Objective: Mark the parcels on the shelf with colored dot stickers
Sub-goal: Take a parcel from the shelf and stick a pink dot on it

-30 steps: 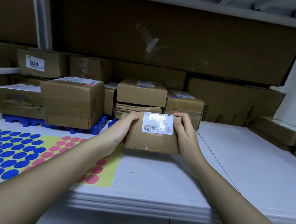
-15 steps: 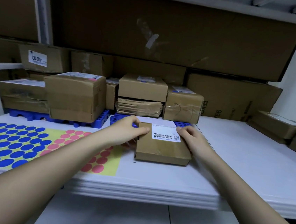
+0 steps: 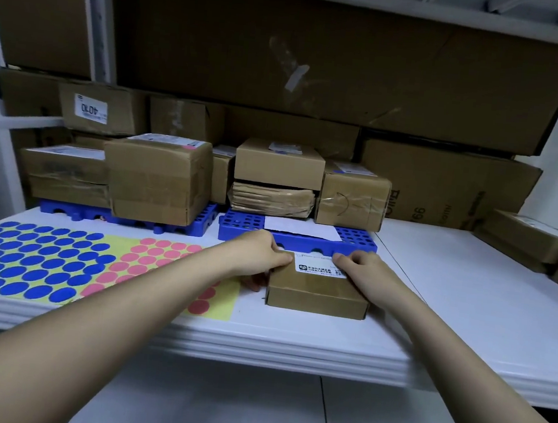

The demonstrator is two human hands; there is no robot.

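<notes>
Stickers come first from the left: the sheet of blue dots [image 3: 21, 260], then the pink dots [image 3: 162, 261], both flat on the shelf [image 3: 468, 300]. The left hand [image 3: 259, 255] reaches across the pink ones, so a dragging wrist could lift or crease a dot. That hand grips the left edge of the small parcel [image 3: 317, 289], thumb on top, fingers tucked down the side. The parcel sits flat on the shelf, just in front of the blue pallet [image 3: 353, 241]. The right hand [image 3: 364, 272] rests curled on the parcel's label [image 3: 320, 267]; a dot stuck there might cover the print.
</notes>
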